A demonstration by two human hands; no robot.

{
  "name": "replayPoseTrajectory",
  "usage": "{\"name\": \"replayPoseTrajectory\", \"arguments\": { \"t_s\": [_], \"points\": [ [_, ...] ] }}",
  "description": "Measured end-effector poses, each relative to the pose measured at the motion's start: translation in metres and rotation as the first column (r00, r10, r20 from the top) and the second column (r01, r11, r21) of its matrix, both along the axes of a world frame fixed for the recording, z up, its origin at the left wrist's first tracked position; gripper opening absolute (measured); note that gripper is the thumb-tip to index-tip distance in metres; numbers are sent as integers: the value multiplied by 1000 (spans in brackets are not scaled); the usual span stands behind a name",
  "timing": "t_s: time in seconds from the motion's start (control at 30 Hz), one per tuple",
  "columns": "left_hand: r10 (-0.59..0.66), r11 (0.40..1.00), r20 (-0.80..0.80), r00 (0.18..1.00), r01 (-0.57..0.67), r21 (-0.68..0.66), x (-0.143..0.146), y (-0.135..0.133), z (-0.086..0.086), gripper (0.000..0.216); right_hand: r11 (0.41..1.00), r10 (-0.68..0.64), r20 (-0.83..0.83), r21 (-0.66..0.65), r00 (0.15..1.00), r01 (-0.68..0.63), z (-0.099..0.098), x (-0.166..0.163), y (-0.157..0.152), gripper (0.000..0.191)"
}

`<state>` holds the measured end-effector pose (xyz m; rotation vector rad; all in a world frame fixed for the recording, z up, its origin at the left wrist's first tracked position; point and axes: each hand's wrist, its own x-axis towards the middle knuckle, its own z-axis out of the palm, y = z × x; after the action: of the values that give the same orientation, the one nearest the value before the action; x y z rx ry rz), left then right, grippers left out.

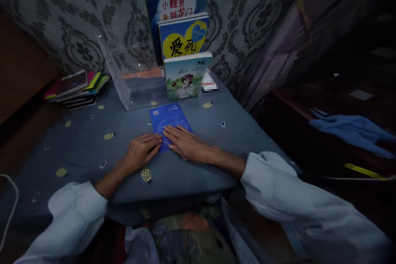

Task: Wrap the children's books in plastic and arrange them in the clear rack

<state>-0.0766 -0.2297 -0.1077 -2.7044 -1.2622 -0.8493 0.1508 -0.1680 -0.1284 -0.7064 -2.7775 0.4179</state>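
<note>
Flat blue printed booklet (169,123): lying on grey patterned tablecloth (93,144) | left hand (140,152), right hand (185,142): fingers flat, extended, pressing its near edge | clear acrylic rack (123,78) behind: three upright books (185,55) at its right end | stacked books (76,86) far left.

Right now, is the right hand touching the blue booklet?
Touching. The head view shows the right hand lying flat on the blue booklet, fingers covering its lower part.

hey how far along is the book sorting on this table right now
Done: three books stand upright in a row beside the clear acrylic stand. In hand: left hand and right hand lie flat on the blue booklet on the table. Left: a stack of books at the far left.
</note>
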Motion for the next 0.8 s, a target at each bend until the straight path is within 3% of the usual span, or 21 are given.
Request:
{"name": "replayPoseTrajectory", "arguments": {
  "t_s": [0.23, 0.47, 0.63, 0.8],
  "points": [
    [-14, 999, 12, 1000, 14, 29, -1, 0, -5, 23, 1000, 17, 85, -26, 996, -15, 8, -28, 33, 54],
    [-2, 1000, -6, 1000, 2, -11, -3, 0, -8, 25, 974, -228, 75, 19, 971, 228, 9, -48, 74, 58],
    [45, 995, -68, 997, -51, -91, -4, 0, -7, 30, 915, -403, 53, 49, 913, 401, 9, -32, 70, 58],
    [166, 961, -235, 958, -211, -181, -3, 20, -6, 42, 891, -452, 70, 79, 889, 447, 8, -17, 44, 58]
  ]
}}
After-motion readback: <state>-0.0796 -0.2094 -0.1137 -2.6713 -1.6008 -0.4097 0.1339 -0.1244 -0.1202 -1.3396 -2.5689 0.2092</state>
